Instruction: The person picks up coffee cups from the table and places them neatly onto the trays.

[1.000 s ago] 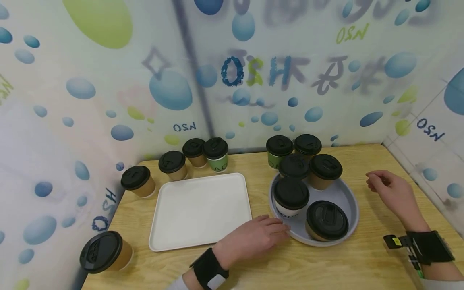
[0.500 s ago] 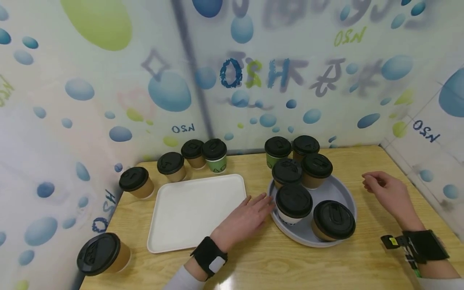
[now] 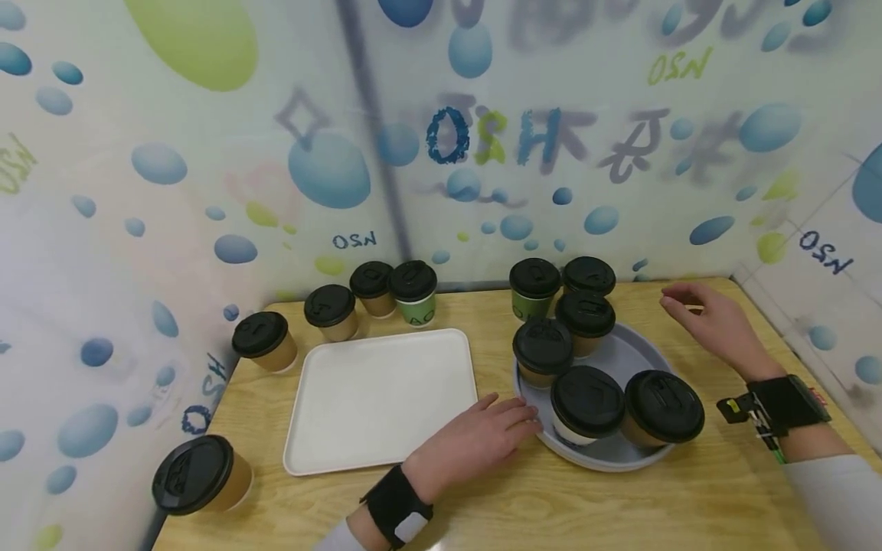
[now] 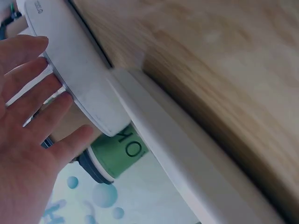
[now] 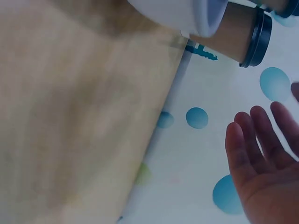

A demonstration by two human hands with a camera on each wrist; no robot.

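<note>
Fingers of my L hand [image 3: 475,438] straight, spread, tips touching near-left rim of round tray [image 3: 637,353], w/ four lidded cups, right half of table. R hand [image 3: 713,325] loosely open, hovering nr table's far-right corner.

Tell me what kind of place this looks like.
Probably a staged booth or mock cafe counter: a wooden table boxed in by bubble-printed backdrop walls, many lidded paper cups, a round grey tray and a white square tray.

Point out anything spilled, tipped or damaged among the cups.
Nothing stands out. Every cup in view is upright with its lid on, four of them on the round tray; the white tray lies flat and bare.
</note>
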